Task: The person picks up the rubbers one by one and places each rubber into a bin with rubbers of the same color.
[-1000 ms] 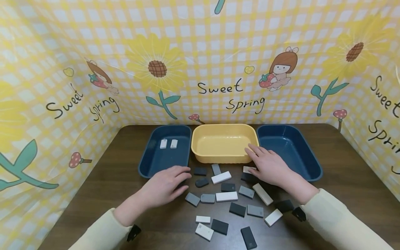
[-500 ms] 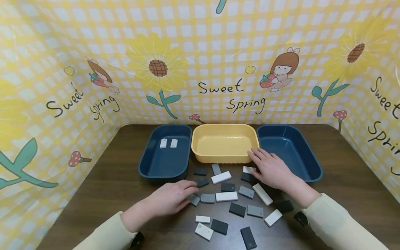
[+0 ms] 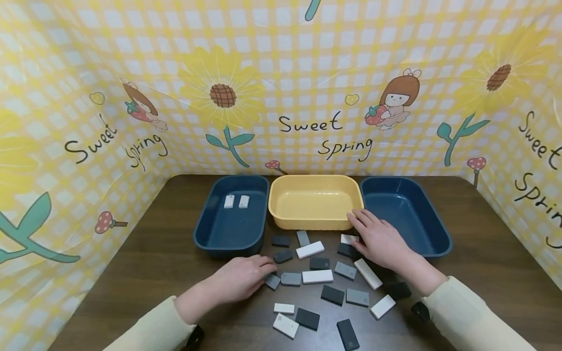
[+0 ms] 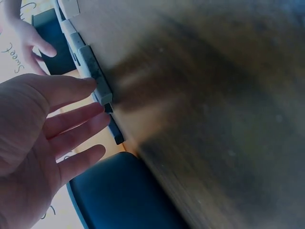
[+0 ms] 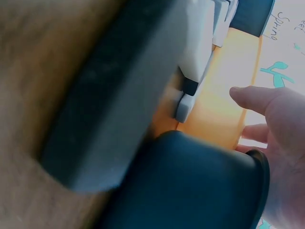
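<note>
In the head view my left hand (image 3: 243,279) is at a small grey rectangular block (image 3: 272,281) on the table, left of the other blocks. The left wrist view shows the thumb on one side of this grey block (image 4: 102,89) and fingertips on the other, pinching its end. My right hand (image 3: 381,242) reaches over the front right corner of the yellow bin (image 3: 316,224), fingers extended, with nothing between them. Beneath its thumb lie a white block (image 3: 349,239) and a black block (image 3: 346,250). Several more white, grey and black blocks, among them a long white one (image 3: 317,276), are scattered on the table.
A blue bin (image 3: 232,229) at the left holds two white blocks (image 3: 229,201). Another blue bin (image 3: 401,209) stands at the right, beside the yellow one. A patterned yellow-checked cloth (image 3: 307,87) hangs behind and around the dark wooden table (image 3: 145,273).
My left hand has moved right and toward me, from beside the left blue bin to the grey block. My right hand has drawn slightly back from over the yellow bin.
</note>
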{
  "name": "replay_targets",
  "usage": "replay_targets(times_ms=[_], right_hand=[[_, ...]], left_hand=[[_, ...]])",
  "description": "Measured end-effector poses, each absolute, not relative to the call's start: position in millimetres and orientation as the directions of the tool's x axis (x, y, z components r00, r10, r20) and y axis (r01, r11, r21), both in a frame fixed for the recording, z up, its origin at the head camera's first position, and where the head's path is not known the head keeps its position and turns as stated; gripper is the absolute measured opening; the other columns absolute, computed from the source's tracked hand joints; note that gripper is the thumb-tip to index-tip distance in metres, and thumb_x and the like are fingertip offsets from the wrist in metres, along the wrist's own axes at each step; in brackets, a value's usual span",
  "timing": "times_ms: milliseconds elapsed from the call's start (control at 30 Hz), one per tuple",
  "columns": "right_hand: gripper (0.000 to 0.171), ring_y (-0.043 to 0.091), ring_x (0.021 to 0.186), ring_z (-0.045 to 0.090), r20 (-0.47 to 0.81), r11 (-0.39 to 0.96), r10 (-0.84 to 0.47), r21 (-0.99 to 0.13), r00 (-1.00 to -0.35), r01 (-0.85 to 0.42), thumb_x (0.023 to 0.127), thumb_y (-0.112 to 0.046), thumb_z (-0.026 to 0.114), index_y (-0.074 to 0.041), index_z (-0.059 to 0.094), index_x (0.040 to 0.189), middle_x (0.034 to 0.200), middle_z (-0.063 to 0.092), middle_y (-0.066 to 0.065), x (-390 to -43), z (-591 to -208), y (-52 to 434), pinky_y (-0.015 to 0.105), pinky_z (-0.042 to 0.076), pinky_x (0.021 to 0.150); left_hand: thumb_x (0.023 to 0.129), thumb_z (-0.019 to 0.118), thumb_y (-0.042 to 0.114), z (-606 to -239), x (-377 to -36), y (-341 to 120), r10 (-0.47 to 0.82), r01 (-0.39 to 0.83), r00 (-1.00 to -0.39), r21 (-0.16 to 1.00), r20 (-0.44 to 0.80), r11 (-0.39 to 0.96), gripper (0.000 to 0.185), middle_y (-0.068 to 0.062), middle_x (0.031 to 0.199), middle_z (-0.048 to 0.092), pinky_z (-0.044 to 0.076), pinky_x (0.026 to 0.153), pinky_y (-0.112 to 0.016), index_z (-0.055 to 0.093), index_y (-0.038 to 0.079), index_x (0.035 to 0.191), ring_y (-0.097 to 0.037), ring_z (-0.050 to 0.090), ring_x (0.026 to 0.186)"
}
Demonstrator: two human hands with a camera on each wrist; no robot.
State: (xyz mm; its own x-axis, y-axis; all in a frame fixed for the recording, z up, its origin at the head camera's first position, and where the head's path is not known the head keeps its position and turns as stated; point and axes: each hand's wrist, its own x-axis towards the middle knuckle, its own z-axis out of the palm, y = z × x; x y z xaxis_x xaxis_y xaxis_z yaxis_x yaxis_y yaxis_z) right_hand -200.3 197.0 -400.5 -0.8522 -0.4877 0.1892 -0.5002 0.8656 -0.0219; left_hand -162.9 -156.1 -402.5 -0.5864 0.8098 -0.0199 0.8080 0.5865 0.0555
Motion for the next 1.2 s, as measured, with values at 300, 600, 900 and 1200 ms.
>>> replay_targets(times_ms=[300,600,900,1200], right_hand=[[0.05,0.035,0.122,0.051,0.308,0.862,-0.484,0.005,-0.819,-0.507,0.088,-0.018,0.073,-0.001,0.058,0.132,0.131,0.057,0.018,-203.5,-402.2,190.7,0.05,0.049,0.087],[0.017,0.026,0.08,0.062,0.438,0.866,-0.482,0.108,-0.759,-0.488,0.08,0.003,0.074,-0.004,0.073,0.095,0.091,0.071,0.009,-215.9,-401.8,180.3,0.037,0.054,0.065],[0.014,0.024,0.074,0.061,0.428,0.878,-0.455,0.069,-0.781,-0.473,0.08,0.002,0.074,-0.005,0.074,0.093,0.085,0.071,0.008,-218.5,-399.9,179.5,0.036,0.053,0.061],[0.012,0.023,0.07,0.059,0.406,0.887,-0.437,0.045,-0.803,-0.46,0.081,0.003,0.073,-0.005,0.075,0.09,0.08,0.069,0.007,-219.0,-399.0,179.4,0.035,0.052,0.058]], left_hand=[[0.085,0.071,0.008,-406.5,-162.7,-156.8,0.832,0.832,-0.555,0.003,0.0,0.555,0.025,-0.001,0.1,0.065,0.052,0.074,-0.026,0.069,0.009,0.11,-0.012,0.061,0.089],[0.086,0.071,0.009,-408.4,-164.1,-154.4,0.825,0.825,-0.565,0.019,-0.013,0.565,0.023,-0.001,0.102,0.066,0.052,0.075,-0.025,0.07,0.01,0.109,-0.011,0.062,0.09],[0.085,0.073,0.01,-404.4,-165.9,-152.2,0.807,0.806,-0.589,0.044,-0.035,0.59,0.022,0.001,0.097,0.064,0.051,0.07,-0.024,0.07,0.011,0.107,-0.007,0.06,0.082],[0.084,0.076,0.01,-383.7,-171.5,-150.4,0.787,0.784,-0.617,0.079,-0.009,0.616,0.024,0.003,0.091,0.062,0.051,0.07,-0.023,0.069,0.009,0.107,-0.006,0.055,0.074]])
